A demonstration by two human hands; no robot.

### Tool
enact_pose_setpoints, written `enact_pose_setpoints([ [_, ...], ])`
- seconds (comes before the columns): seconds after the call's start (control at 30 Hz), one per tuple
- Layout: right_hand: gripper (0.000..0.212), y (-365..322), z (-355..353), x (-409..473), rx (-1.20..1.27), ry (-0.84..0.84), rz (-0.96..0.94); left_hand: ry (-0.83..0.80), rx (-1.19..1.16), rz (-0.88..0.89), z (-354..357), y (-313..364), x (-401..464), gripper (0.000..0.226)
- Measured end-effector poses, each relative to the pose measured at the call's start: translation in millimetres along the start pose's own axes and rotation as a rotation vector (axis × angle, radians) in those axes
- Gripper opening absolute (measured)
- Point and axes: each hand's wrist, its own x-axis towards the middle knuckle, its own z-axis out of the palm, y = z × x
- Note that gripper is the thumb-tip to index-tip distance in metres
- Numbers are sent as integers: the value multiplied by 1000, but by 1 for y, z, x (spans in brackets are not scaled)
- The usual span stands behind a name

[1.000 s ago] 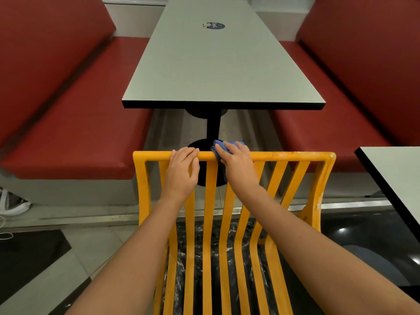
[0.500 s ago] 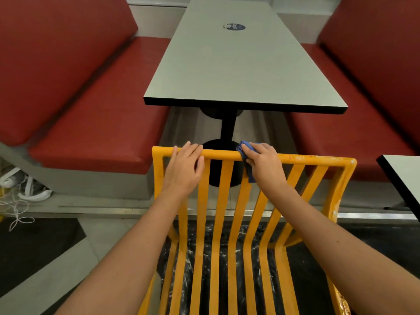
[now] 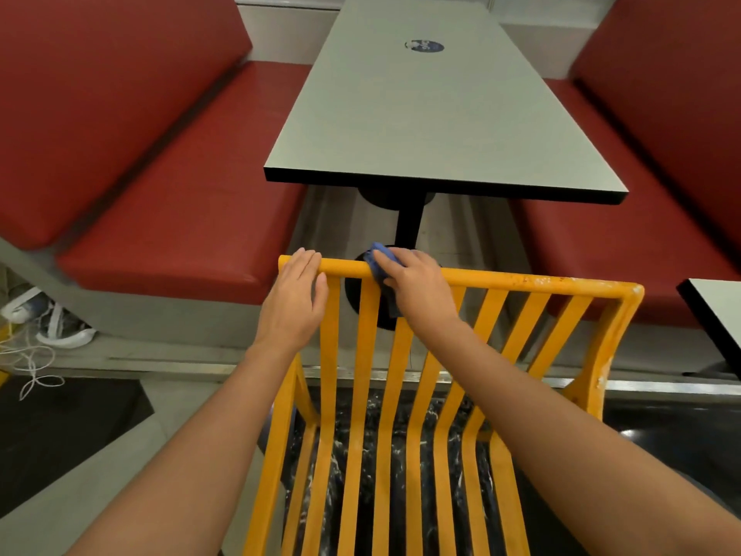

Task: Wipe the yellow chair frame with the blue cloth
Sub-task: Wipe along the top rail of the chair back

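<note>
A yellow slatted chair frame (image 3: 533,284) stands in front of me, its top rail running left to right. My left hand (image 3: 294,296) rests over the rail's left end, fingers draped on top. My right hand (image 3: 421,288) holds the blue cloth (image 3: 381,260) against the top rail a little right of the left hand; the cloth shows only at my fingertips, the rest is hidden under the hand. White scuffs mark the rail's right part and right post.
A grey table (image 3: 409,122) on a black pedestal stands just beyond the chair, between two red benches (image 3: 180,218). A second table's corner (image 3: 717,298) sits at the right. White cords and shoes (image 3: 44,335) lie on the floor at left.
My right hand has moved left along the top rail with the cloth, closer to my left hand. My left hand now sits nearer the rail's left corner. The view shifted.
</note>
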Motion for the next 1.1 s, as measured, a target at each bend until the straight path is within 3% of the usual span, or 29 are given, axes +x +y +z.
enact_pose_setpoints([
  [0.13, 44, 49, -8, -23, 26, 77, 140, 22, -53, -36, 0, 3, 1, 40],
  [0.23, 41, 41, -2, -16, 23, 84, 224, 25, -96, -85, -2, 6, 4, 40],
  [0.47, 49, -44, 13, 17, 19, 24, 112, 22, -107, -103, -2, 9, 7, 40],
  [0.6, 64, -12, 5, 6, -17, -31, 19, 25, -94, -80, 0, 7, 4, 41],
  [0.8, 46, 69, -12, -28, -48, 42, 162, 26, 67, -71, 16, 13, -3, 48],
  [0.97, 46, 47, -5, -20, -3, 68, 203, -85, 46, 119, 35, 50, 5, 49],
  [1.1, 57, 49, -11, -24, -7, 41, 111, -56, -9, 129, 51, 72, 8, 47],
])
